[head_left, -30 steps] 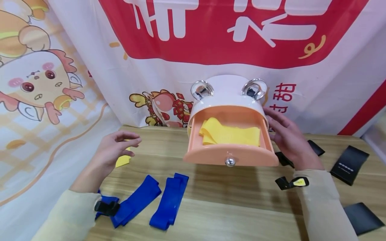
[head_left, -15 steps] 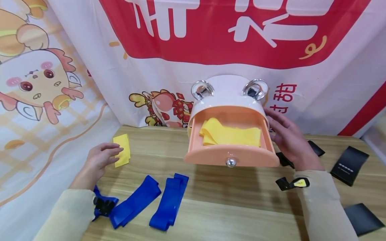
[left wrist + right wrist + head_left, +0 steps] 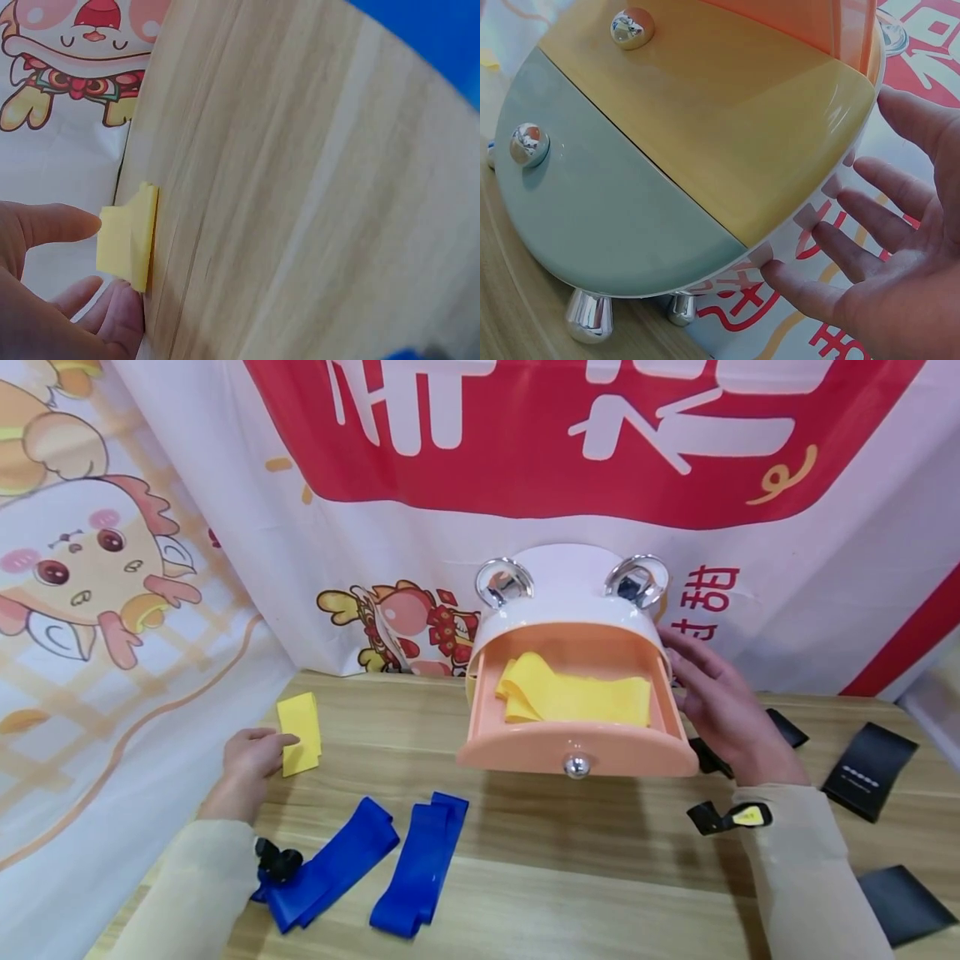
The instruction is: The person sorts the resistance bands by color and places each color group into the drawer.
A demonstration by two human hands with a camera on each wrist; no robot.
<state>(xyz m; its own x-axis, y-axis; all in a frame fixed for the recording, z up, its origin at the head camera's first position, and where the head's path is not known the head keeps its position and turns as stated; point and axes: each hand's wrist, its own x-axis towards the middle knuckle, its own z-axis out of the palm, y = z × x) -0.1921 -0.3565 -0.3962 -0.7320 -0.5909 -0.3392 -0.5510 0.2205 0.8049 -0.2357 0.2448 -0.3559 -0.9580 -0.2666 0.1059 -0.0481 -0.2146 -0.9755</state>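
Observation:
A small rounded storage cabinet (image 3: 562, 581) with a white shell and two silver ring ears stands near the back of the table. Its peach top drawer (image 3: 517, 748) is pulled out, with a folded yellow ribbon (image 3: 577, 695) inside. At the left lies another folded yellow ribbon (image 3: 298, 727). My left hand (image 3: 249, 762) reaches it; in the left wrist view, thumb and fingers (image 3: 121, 319) lie on either side of it. Straight fingers of my right hand (image 3: 720, 697) rest against the cabinet's right side. The right wrist view shows a yellow drawer (image 3: 727, 112) and a green drawer (image 3: 607, 202), both closed.
Two folded blue ribbons (image 3: 333, 864) (image 3: 422, 864) lie in front of my left hand. Several black folded pieces, one with white print (image 3: 870, 770), lie at the right. A printed cloth (image 3: 420, 535) hangs right behind the cabinet and along the left side.
My left hand has drawn back from above the left yellow ribbon, uncovering it, then come to its lower left edge. The right hand has stayed at the cabinet's side.

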